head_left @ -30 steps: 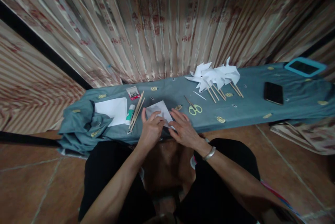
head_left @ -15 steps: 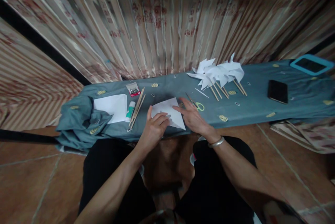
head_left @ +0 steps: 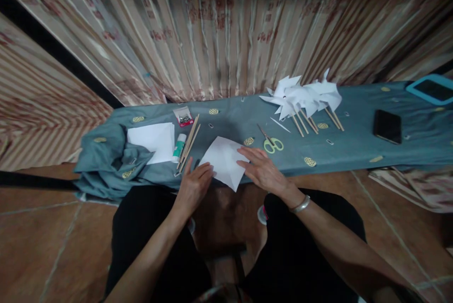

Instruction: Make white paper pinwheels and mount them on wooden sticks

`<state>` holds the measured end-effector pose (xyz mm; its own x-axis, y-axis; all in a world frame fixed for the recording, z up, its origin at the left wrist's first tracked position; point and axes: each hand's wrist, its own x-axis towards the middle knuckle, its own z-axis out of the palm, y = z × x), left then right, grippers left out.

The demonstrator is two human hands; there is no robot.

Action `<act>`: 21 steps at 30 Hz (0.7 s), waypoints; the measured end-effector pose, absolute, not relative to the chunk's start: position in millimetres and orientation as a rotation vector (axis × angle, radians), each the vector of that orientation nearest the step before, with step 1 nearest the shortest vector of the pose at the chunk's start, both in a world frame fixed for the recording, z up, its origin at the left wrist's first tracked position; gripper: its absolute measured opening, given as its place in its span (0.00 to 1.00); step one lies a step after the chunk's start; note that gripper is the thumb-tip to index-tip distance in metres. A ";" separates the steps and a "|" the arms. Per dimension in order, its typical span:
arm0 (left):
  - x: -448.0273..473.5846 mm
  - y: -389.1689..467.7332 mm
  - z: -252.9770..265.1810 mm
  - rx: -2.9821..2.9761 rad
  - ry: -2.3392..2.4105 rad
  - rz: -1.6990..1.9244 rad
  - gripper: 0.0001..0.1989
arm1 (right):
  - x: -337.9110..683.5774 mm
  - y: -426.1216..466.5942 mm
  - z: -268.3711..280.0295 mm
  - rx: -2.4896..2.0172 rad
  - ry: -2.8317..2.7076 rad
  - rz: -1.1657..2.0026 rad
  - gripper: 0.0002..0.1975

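Observation:
A square sheet of white paper (head_left: 225, 159) with faint creases lies at the bench's front edge, turned so one corner points toward me and overhangs. My left hand (head_left: 195, 184) has its fingers closed over the left corner. On the right corner rest the outstretched, parted fingers of my right hand (head_left: 264, 171); its thumb is hard to make out. Green-handled scissors (head_left: 272, 144) lie just beyond that hand, blades partly apart. Several wooden sticks (head_left: 189, 145) and a green-and-white glue stick (head_left: 179, 147) are beyond my left hand.
A stack of white paper (head_left: 152, 140) lies left, partly under bunched cloth. Behind the sticks is a small box of metal pieces (head_left: 183, 118). Several white paper pinwheels (head_left: 304, 95) on sticks, a thin white strip (head_left: 280, 125), a black phone (head_left: 387, 126) and a blue-framed tablet (head_left: 432, 89) lie right.
The sheet has been turned so a corner faces me. My left hand has shifted left to its left corner, and my right hand has uncovered the scissors. The view has moved slightly.

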<state>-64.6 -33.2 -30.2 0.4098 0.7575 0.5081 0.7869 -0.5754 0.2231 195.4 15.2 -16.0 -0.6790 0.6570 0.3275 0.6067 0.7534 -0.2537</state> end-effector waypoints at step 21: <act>-85.8 10.6 -22.5 -2.624 -2.055 -1.110 0.12 | 165.6 65.0 -21.1 -1.339 -1.863 1.110 0.08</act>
